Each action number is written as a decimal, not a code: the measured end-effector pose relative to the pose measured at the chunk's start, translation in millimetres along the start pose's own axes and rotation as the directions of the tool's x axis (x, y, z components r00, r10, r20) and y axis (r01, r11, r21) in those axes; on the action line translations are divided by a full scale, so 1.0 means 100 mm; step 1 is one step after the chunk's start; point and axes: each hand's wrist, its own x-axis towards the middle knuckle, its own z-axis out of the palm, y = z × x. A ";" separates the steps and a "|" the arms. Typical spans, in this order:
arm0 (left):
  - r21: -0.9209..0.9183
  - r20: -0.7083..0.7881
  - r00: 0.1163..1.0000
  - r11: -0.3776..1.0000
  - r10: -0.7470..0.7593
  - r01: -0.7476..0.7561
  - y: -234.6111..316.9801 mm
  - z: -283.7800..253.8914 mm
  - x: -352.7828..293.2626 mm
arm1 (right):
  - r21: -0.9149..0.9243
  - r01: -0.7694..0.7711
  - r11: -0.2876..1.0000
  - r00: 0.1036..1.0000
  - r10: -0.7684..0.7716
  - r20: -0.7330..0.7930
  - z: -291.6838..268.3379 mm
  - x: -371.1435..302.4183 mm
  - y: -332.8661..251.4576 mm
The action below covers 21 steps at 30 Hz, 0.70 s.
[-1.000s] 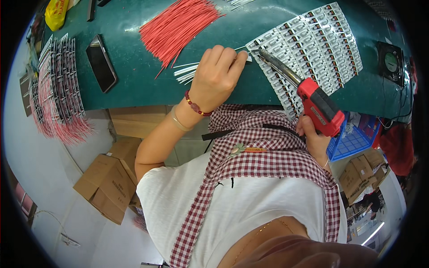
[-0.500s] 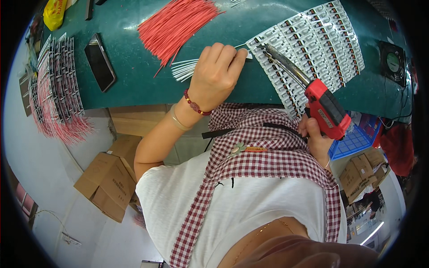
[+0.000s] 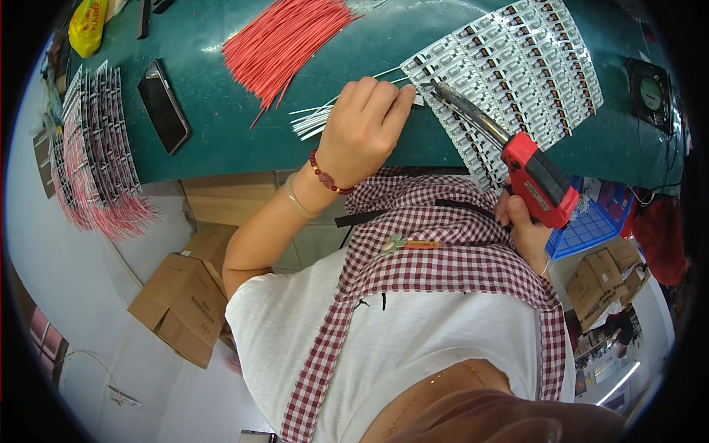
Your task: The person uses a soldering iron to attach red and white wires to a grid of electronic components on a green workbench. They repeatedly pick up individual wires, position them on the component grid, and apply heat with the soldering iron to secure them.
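Note:
My left hand [image 3: 367, 129] is closed, fingers curled and pinched around a thin white wire, one end of which points to the left edge of the circuit board panel [image 3: 509, 63]. Beneath and beside that hand lies a small bundle of white wires [image 3: 313, 122]. My right hand [image 3: 526, 225] grips a red and black soldering gun [image 3: 543, 181]. Its metal tip rests over the panel's left edge, near my left fingertips. Whether the tip touches the board is hard to see. Rows of small silver and dark parts cover the panel.
A pile of red wires [image 3: 284, 44] lies farther back on the green table [image 3: 221, 151]. At left are a phone [image 3: 164, 107] and finished-looking panels with red wires [image 3: 96, 140] hanging over the edge. A black fan [image 3: 650, 100] stands right, above a blue crate [image 3: 591, 229]. Cardboard boxes [image 3: 181, 303] sit below.
My left hand has shifted slightly down and to the right, still closed on the wire. The soldering gun tip has moved very little. The whole view has tilted slightly.

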 end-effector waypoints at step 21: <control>0.011 0.017 0.999 0.999 -0.030 0.030 0.02 0.02 0.01 | -0.173 0.114 0.978 0.993 -0.108 0.045 -0.08 -0.02 0.11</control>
